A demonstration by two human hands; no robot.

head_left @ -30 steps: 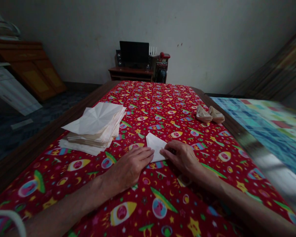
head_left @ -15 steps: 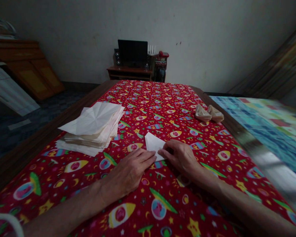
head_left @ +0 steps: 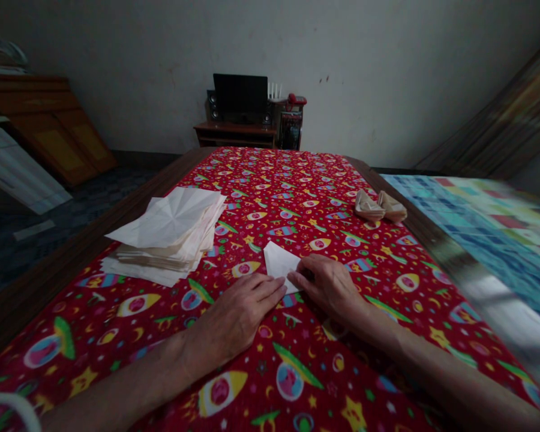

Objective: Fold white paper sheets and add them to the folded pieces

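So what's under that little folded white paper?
The folded paper lies on the red patterned cloth, which shows around it. I can't see what's right beneath, because the paper covers it; the left hand and right hand also hide parts.

red tablecloth [head_left: 312, 348] with multicolour rockets, stars and moons, dark brown table [head_left: 49, 277], white folded sheet [head_left: 278, 263], white-and-tan paper stack [head_left: 171, 223] near table's left edge, beige folded pieces [head_left: 391, 207] near right edge
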